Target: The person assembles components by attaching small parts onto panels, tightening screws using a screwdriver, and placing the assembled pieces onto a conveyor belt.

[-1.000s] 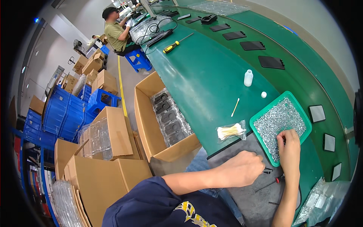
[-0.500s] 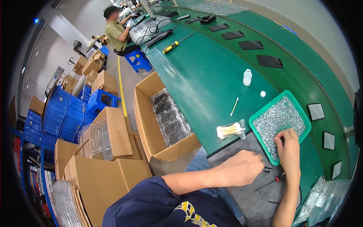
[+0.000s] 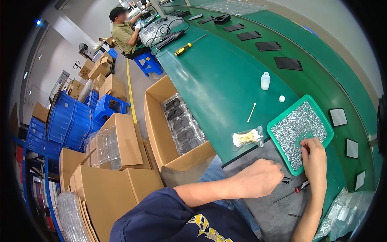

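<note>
A green tray (image 3: 277, 148) holds a heap of small silvery metal pieces, too fine to name one by one. My right hand (image 3: 315, 161) reaches over its near edge, thumb and fingers bent together at the pieces; what they pinch, if anything, is hidden. Left of it, my left hand (image 3: 262, 177) is curled closed above a grey mat (image 3: 258, 209), back of the hand up. A small black part (image 3: 286, 180) shows right beside its fingers; the grip itself is hidden. Between my hands and forearms lies a screwdriver with a red and black handle (image 3: 301, 186).
Left of the tray lie a bag of cotton swabs (image 3: 246, 138) and a loose swab (image 3: 251, 112). Beyond stand a white bottle (image 3: 265, 81) and its cap (image 3: 281, 98). An open carton (image 3: 181, 162) adjoins the table's left edge. A co-worker (image 3: 124, 34) sits far off.
My right hand has shifted slightly right within the tray, its fingers still among the metal pieces. My left hand stays in place. The whole view has moved a little.
</note>
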A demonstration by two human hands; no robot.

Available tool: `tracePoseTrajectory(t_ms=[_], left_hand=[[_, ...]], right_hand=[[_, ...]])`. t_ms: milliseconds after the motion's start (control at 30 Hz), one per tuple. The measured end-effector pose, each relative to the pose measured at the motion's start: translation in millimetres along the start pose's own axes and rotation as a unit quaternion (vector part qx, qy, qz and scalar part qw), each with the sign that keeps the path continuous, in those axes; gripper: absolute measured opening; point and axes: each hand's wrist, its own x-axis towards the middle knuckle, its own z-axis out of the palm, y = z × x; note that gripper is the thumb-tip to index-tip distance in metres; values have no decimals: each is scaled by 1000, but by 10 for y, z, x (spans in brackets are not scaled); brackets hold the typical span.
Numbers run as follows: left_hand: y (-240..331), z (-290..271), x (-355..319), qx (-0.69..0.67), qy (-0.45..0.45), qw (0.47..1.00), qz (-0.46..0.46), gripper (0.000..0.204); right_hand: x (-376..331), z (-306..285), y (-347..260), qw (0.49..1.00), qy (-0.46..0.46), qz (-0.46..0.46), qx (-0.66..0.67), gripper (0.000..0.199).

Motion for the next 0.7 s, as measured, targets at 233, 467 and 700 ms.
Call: tracePoseTrajectory(t_ms=[233, 467, 700], left_hand=[[-9, 8, -14, -4, -3, 1000, -8, 13], [8, 20, -27, -35, 22, 999, -12, 12], [-15, 38, -55, -41, 48, 998, 2, 12]], right_hand=[[15, 8, 20, 999, -23, 28, 26, 14], [3, 48, 38, 1000, 5, -2, 26, 13], [-56, -203, -34, 997, -37, -60, -41, 14]])
